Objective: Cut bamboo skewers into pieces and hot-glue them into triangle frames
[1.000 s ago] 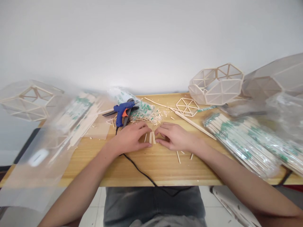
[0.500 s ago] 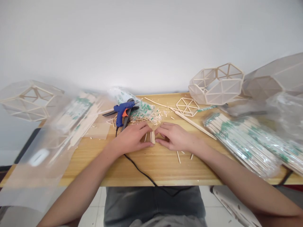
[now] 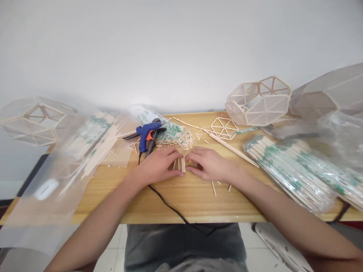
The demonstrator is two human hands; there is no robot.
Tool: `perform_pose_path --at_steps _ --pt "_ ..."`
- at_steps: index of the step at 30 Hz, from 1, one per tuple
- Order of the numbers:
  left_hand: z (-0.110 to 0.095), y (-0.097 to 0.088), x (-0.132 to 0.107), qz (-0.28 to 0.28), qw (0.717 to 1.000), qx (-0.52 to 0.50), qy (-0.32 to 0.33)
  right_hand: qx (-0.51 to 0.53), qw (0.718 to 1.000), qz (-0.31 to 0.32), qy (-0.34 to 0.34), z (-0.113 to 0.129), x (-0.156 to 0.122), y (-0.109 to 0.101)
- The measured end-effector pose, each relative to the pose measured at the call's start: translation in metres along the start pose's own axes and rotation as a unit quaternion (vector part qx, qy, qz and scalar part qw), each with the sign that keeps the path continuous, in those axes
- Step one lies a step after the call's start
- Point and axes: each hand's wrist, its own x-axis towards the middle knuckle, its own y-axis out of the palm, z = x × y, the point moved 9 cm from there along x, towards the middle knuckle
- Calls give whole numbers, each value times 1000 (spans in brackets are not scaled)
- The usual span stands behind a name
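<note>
Several short wooden sticks [image 3: 183,165] stand side by side on the table between my two hands. My left hand [image 3: 159,165] curves round them from the left, thumb and fingertips at their near and far ends. From the right, my right hand [image 3: 209,164] pinches at the same row, its thumb and fingers bent at the end sticks. A blue glue gun [image 3: 145,136] with an orange trigger lies just beyond my left hand. Loose short sticks [image 3: 213,188] lie near my right wrist.
Stick offcuts and a green-printed bag [image 3: 172,132] lie behind the hands. A flat hexagon frame [image 3: 224,128] and a larger panelled frame [image 3: 259,102] stand farther right. Packed stick bundles [image 3: 289,173] cover the right side. A black cord [image 3: 167,204] crosses the front edge.
The sticks between my hands have shifted slightly: the left ones now show wider gaps, while the right ones stay close together. Both hands keep nearly the same place.
</note>
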Motion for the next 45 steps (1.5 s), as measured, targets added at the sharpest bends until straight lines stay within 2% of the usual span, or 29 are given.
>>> perform_pose_path --at_steps 8,12,19,23,27,31,34,37,45 --pt "15 -14 -9 34 998 1 -57 1 1000 1 -4 0 0 -1" --pt "20 -17 -10 48 997 -4 -66 1 1000 3 -2 0 0 0" --pt "12 -11 -3 41 997 -29 -59 6 1000 7 0 0 0 0" --pt "13 -11 -8 50 994 -66 -71 4 1000 8 0 -1 1 1" --pt "16 -15 -13 35 993 -96 -60 10 1000 -3 -6 -1 -1 0" --pt "16 -10 -11 36 994 -83 -62 16 999 -17 -36 8 -3 -2" --pt "9 -7 -5 34 996 -67 -46 15 998 2 -58 19 -3 3" --pt "3 -4 -1 34 997 -67 -25 18 998 22 -56 23 -3 7" --pt "5 -9 -3 17 996 -80 -31 10 999 19 -43 21 -2 6"
